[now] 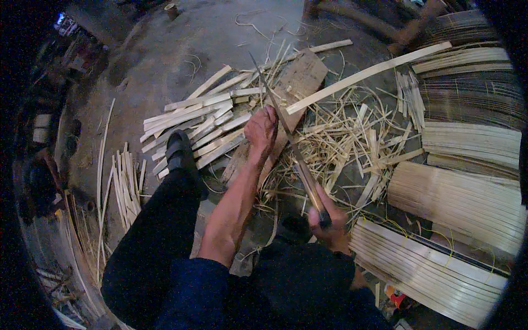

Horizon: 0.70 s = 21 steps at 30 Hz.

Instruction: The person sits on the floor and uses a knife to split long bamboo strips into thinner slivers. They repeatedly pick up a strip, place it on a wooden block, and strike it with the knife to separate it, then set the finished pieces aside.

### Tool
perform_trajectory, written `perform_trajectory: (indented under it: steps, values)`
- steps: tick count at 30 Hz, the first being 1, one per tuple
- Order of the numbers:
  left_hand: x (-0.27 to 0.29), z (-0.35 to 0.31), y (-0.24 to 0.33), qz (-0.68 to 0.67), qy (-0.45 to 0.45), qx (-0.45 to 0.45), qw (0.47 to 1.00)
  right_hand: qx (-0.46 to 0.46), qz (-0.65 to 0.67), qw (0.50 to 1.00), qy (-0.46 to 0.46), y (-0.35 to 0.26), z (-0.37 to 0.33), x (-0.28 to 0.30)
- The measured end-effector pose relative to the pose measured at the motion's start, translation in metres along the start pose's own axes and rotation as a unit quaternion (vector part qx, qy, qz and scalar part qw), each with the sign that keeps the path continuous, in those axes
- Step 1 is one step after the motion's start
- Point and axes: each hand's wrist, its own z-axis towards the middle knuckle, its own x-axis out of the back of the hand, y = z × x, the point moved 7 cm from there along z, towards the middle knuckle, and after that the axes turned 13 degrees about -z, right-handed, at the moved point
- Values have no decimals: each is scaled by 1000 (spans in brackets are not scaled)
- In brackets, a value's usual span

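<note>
My right hand (331, 224) is wrapped round the handle of a long, narrow-bladed knife (291, 140). Its blade slants up and to the left, past the knuckles of my left hand (262, 131). That left hand is closed over a wooden board (300, 77), at the near end of a long pale bamboo strip (371, 74). The strip reaches far out to the upper right, and the blade crosses at its near end. My fingers hide the part of the strip within the fist. Cut bamboo slats (192, 118) lie in a pile left of the board.
Thin shavings and offcuts (341, 146) heap up right of the board. Bundled bamboo slats (456, 203) line the right side. My shod foot (179, 151) rests against the cut slats. More thin strips (126, 184) lie at the left, and a small cup-like object (171, 10) stands far back.
</note>
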Motion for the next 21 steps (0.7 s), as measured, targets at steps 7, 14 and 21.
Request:
perform_trajectory:
  steps: [7,14,21]
  values:
    - [-26,-8,-32,45,40,-48,997,-75,4,995,-72,1,-20,8]
    - [-1,6,-12,57,-14,73,996,3,106,994,24,8,-45,5]
    - [-29,-24,-6,38,-5,-88,995,1,53,990,131,-3,6,-3]
